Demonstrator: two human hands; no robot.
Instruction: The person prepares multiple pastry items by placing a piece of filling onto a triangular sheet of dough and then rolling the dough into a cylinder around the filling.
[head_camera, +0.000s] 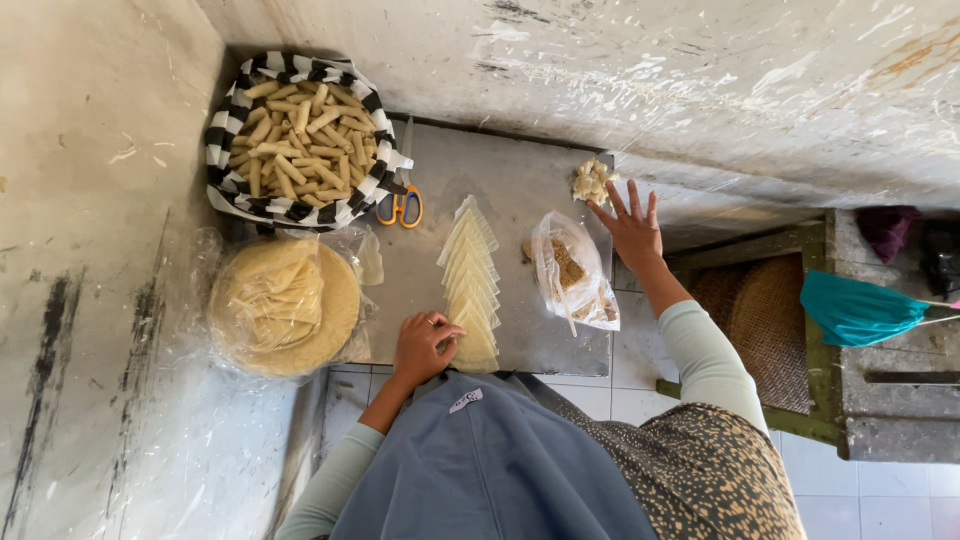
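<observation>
A row of pale triangular wrapper sheets (470, 270) lies overlapped down the middle of a grey metal board (520, 180). My left hand (422, 347) rests on the nearest sheet with its fingers curled, a ring on one finger. My right hand (632, 228) is stretched out with its fingers spread, just short of a small heap of pale filling (591, 182) at the board's far right edge. A clear plastic bag of brown filling (573, 272) lies between the sheets and my right hand.
A black-and-white striped container (222, 130) holds several rolled snacks (297, 137) at the far left. Orange-handled scissors (401, 205) lie beside it. A round stack of wrappers in plastic (285, 305) sits at the left. A woven basket (750, 300) and teal cloth (857, 310) are on the right.
</observation>
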